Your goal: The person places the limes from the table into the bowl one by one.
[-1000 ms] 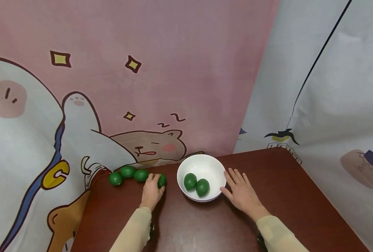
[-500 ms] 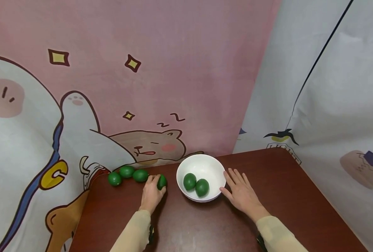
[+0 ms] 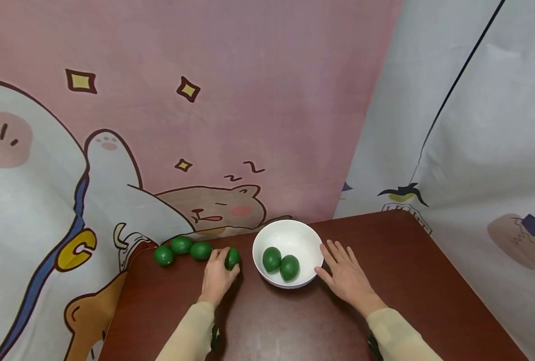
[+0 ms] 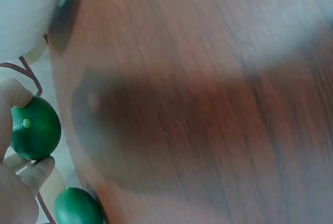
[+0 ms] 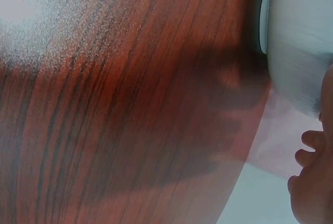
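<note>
My left hand (image 3: 217, 277) pinches a green lime (image 3: 232, 258) between thumb and fingers, left of the white bowl (image 3: 309, 245). In the left wrist view this lime (image 4: 39, 133) shows its stem end, with the fingertips (image 4: 41, 171) against its side. Two limes lie inside the bowl, one lime (image 3: 272, 259) beside another lime (image 3: 289, 268). My right hand (image 3: 347, 275) has its fingers straight and spread at the bowl's right side. The right wrist view shows the bowl's outer wall (image 5: 296, 41) next to that hand (image 5: 315, 187), partly cut off.
Left of my left hand, three more limes lie near the back edge: one lime (image 3: 201, 250), a second lime (image 3: 181, 245) and a third lime (image 3: 164, 255). The dark red-brown table (image 3: 267, 326) meets a printed cloth backdrop (image 3: 267, 100) behind and at the sides.
My left thumb and fingers have shifted a little on the lime, and more of it shows now. The right hand and the bowl stay in place.
</note>
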A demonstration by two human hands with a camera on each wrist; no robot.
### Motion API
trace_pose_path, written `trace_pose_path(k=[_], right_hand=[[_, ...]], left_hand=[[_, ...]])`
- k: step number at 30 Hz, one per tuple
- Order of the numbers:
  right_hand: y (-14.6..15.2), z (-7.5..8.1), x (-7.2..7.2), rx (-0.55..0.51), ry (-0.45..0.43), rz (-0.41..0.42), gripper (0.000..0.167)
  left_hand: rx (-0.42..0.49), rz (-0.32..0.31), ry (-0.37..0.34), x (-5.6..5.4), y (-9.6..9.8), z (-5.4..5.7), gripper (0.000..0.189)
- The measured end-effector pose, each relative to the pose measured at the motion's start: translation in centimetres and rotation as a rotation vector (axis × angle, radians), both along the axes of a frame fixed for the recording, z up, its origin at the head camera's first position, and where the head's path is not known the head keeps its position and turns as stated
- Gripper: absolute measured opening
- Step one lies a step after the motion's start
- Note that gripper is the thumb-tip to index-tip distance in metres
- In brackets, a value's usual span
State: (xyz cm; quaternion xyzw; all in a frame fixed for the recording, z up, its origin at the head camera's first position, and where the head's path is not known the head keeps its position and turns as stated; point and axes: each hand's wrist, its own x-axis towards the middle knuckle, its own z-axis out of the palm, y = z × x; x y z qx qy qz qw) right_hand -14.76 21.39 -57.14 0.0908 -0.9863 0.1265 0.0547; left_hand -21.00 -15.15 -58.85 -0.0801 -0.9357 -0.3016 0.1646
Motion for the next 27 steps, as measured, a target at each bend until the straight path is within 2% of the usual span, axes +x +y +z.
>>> trace_pose_path(k=[6,27], right_hand=[[0.0,0.0,-0.1,0.004,0.001,0.000,0.076],[0.1,0.0,0.0,0.005,0.010,0.004,0.075]], left_hand=[[0.029,0.014,-0.017,0.4,0.7,0.8,0.054],[0.069,0.028,0.033,1.5,3.1,3.5,0.054]])
